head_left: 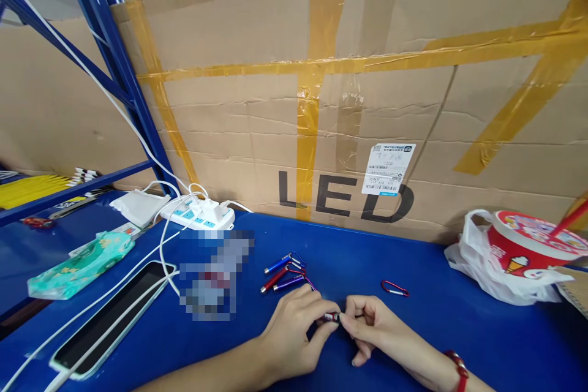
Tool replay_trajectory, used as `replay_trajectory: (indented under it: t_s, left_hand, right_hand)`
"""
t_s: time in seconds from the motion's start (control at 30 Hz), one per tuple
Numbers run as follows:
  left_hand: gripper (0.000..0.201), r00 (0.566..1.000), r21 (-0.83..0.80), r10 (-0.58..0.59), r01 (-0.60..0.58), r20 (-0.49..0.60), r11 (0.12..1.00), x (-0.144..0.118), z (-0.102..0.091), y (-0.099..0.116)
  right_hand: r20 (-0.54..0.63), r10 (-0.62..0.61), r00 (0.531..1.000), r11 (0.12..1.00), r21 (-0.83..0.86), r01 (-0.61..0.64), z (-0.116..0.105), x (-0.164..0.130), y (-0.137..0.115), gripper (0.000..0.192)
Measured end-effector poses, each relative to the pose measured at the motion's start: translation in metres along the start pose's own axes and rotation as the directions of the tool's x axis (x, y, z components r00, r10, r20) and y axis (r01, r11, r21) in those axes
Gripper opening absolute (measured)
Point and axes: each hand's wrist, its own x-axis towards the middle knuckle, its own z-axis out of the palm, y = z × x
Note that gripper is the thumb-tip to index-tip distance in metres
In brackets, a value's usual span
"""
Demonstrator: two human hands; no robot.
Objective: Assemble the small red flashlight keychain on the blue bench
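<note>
Left hand [294, 334] and right hand [370, 326] pinch a small flashlight [331, 317] (bag [473, 263] holds a cup [528, 248]).

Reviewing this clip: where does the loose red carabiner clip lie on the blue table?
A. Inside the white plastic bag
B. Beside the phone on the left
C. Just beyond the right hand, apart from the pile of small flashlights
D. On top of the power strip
C: the red carabiner clip lies alone on the blue table beyond the right hand, while the small flashlights lie beyond the left hand.

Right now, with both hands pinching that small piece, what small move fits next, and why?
Probably ease it out from under the thumbs: the left hand and right hand meet on a small red and silver piece, fingers covering most of it.
</note>
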Motion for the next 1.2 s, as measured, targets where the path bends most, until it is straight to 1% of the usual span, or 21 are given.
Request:
replay_trajectory:
  t_s: [0.27, 0.37, 0.53, 0.7, 0.9, 1.2]
  left_hand:
    - [0.011, 0.999, -0.018, -0.017, 0.018, 0.048, 1.000, -0.0008, -0.0006, 0.0016]
    - [0.011, 0.998, -0.025, -0.026, 0.027, 0.057, 0.999, -0.0011, -0.0008, 0.0032]
    - [0.010, 0.998, -0.033, -0.022, 0.024, 0.050, 0.999, -0.0018, -0.0006, 0.0029]
    - [0.010, 0.999, -0.041, -0.023, 0.024, 0.035, 0.999, -0.0022, 0.0003, 0.0022]
    - [0.011, 0.998, -0.041, -0.024, 0.026, 0.051, 0.999, -0.0029, -0.0005, 0.0042]
    - [0.010, 0.999, -0.032, -0.020, 0.021, 0.042, 0.999, -0.0023, -0.0003, 0.0033]
  right_hand:
    - [0.008, 0.028, 1.000, 0.998, -0.048, -0.027, -0.0027, -0.0004, 0.0005, 0.048]
    - [0.017, 0.028, 0.999, 0.999, -0.035, -0.028, -0.0027, 0.0008, 0.0014, 0.048]
    - [0.040, 0.003, 0.999, 1.000, 0.015, -0.004, -0.0020, 0.0012, 0.0030, 0.046]
    - [0.042, 0.012, 0.999, 1.000, -0.010, -0.012, -0.0035, 0.0012, 0.0055, 0.045]
    - [0.047, 0.008, 0.999, 0.999, -0.033, -0.007, -0.0064, 0.0034, 0.0093, 0.043]
    - [0.048, 0.013, 0.999, 1.000, -0.018, -0.012, -0.0042, 0.0024, 0.0081, 0.044]
